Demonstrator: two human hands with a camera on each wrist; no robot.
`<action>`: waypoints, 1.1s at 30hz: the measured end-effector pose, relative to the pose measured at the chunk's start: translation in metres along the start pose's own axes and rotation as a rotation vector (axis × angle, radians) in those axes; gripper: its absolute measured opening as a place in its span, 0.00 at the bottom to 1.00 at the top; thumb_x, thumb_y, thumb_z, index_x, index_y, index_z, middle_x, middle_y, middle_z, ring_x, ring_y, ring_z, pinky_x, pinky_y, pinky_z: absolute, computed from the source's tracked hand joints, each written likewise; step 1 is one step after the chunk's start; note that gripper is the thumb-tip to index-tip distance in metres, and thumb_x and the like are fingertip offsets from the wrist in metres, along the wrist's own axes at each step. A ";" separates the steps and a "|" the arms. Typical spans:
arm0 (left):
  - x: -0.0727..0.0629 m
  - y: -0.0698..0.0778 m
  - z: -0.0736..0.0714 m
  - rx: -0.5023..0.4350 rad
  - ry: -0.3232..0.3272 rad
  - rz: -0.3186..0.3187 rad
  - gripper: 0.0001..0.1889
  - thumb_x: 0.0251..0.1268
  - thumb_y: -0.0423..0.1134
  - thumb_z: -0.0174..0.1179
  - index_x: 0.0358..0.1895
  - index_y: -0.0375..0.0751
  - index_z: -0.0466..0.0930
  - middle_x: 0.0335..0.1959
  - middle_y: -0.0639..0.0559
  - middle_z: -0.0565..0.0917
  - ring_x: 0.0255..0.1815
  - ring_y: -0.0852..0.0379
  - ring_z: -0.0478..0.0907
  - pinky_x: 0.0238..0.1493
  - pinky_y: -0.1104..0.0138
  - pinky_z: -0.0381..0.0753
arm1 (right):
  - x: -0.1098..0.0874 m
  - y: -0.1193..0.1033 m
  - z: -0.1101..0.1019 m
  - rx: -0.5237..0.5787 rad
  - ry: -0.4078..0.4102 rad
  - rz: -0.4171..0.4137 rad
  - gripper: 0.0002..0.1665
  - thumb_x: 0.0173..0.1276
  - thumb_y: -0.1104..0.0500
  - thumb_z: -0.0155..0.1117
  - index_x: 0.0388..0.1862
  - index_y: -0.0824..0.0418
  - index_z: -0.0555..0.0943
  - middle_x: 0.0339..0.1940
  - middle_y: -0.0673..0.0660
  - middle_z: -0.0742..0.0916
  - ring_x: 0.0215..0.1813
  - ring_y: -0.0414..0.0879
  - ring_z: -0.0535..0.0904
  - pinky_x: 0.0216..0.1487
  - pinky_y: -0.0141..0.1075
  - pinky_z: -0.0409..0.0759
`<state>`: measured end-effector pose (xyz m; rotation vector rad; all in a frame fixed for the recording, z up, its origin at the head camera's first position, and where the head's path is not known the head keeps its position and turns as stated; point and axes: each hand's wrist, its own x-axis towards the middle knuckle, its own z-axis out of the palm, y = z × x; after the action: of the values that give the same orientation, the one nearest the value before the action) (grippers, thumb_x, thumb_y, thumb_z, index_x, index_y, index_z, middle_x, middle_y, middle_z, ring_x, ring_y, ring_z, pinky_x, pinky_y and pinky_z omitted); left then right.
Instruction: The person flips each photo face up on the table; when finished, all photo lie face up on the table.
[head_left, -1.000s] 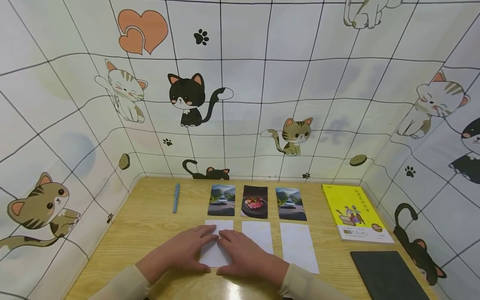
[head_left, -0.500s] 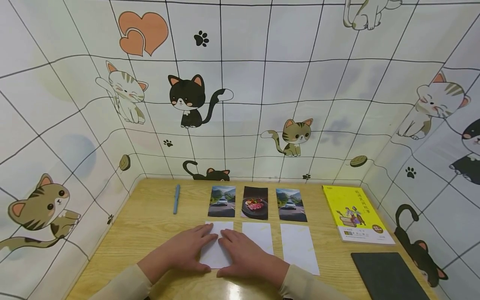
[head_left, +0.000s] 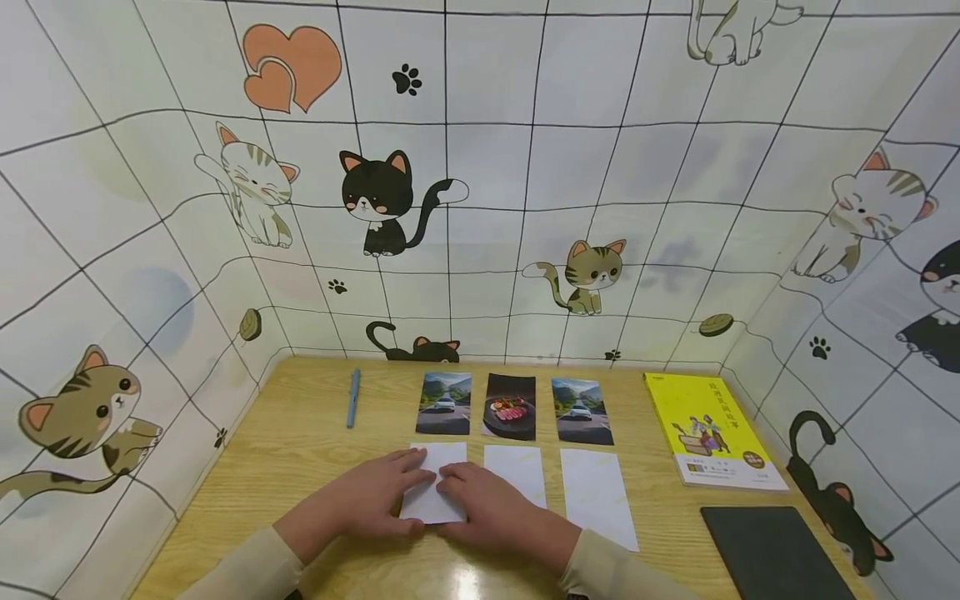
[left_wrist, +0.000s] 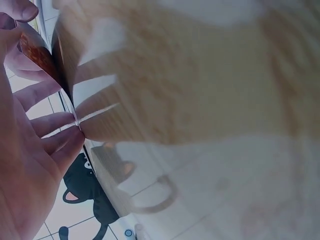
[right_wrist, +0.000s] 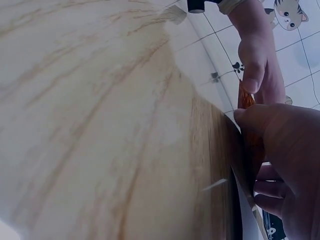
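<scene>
A white-backed photo card (head_left: 437,502) lies at the near left of a row of three, its near edge raised off the table. My left hand (head_left: 375,496) holds its left side, fingers over the top and thumb at the near edge. On the opposite side my right hand (head_left: 498,510) grips the card likewise. Both wrist views show a dark picture with orange-red on the card's underside (left_wrist: 40,56). Right of it lie two more white-backed cards, the middle one (head_left: 525,467) partly behind my right hand, the other (head_left: 598,500) apart from it.
Behind, three picture cards lie face up: a car scene (head_left: 444,404), a food dish (head_left: 510,407) and another car scene (head_left: 582,411). A blue pen (head_left: 352,398) is at the left. At the right are a yellow book (head_left: 708,429) and a dark flat board (head_left: 776,550). Cat-patterned cloth walls surround the table.
The near edge of the left white-backed card has come up from the table, with my thumbs at it. My hands stay in nearly the same place.
</scene>
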<state>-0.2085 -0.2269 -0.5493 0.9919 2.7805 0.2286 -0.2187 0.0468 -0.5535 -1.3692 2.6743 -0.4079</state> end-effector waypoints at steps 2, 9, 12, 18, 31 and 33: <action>-0.001 0.000 0.000 -0.008 0.010 0.014 0.44 0.74 0.80 0.52 0.80 0.55 0.76 0.85 0.47 0.70 0.84 0.43 0.68 0.78 0.46 0.74 | 0.001 0.001 0.001 0.010 0.020 -0.009 0.37 0.81 0.32 0.65 0.75 0.55 0.81 0.78 0.52 0.80 0.78 0.47 0.76 0.76 0.43 0.76; -0.003 0.004 -0.002 -0.076 0.072 0.069 0.34 0.73 0.73 0.64 0.71 0.56 0.83 0.74 0.58 0.79 0.74 0.53 0.76 0.73 0.53 0.79 | 0.003 0.004 0.000 0.039 0.065 -0.042 0.31 0.82 0.35 0.67 0.70 0.56 0.84 0.72 0.53 0.85 0.75 0.47 0.79 0.74 0.41 0.78; -0.003 0.005 -0.002 -0.099 0.111 0.101 0.23 0.75 0.63 0.69 0.64 0.57 0.86 0.66 0.62 0.82 0.67 0.59 0.80 0.68 0.58 0.83 | 0.004 0.006 -0.001 0.059 0.063 -0.045 0.28 0.82 0.40 0.69 0.69 0.56 0.85 0.70 0.52 0.86 0.74 0.46 0.79 0.74 0.40 0.78; -0.003 0.008 -0.005 -0.171 0.166 0.146 0.11 0.74 0.44 0.72 0.55 0.56 0.89 0.55 0.65 0.86 0.55 0.65 0.82 0.58 0.63 0.85 | 0.001 0.007 -0.001 0.149 0.101 -0.070 0.18 0.82 0.50 0.71 0.64 0.53 0.87 0.60 0.46 0.89 0.66 0.41 0.83 0.70 0.37 0.80; 0.000 0.007 -0.006 -0.625 0.242 0.115 0.12 0.78 0.31 0.70 0.50 0.57 0.92 0.46 0.67 0.90 0.49 0.66 0.86 0.50 0.65 0.89 | 0.002 0.006 -0.008 0.544 0.282 -0.067 0.05 0.82 0.58 0.72 0.48 0.53 0.93 0.44 0.46 0.93 0.45 0.32 0.86 0.48 0.30 0.85; 0.000 0.008 -0.007 -0.663 0.252 0.097 0.12 0.78 0.31 0.69 0.49 0.57 0.92 0.45 0.66 0.90 0.49 0.65 0.86 0.50 0.64 0.89 | 0.002 0.006 -0.009 0.567 0.290 -0.053 0.04 0.81 0.57 0.73 0.47 0.53 0.93 0.43 0.45 0.93 0.43 0.31 0.84 0.46 0.30 0.85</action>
<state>-0.2047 -0.2213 -0.5410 0.9554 2.5405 1.2639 -0.2264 0.0497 -0.5463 -1.2701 2.4214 -1.3371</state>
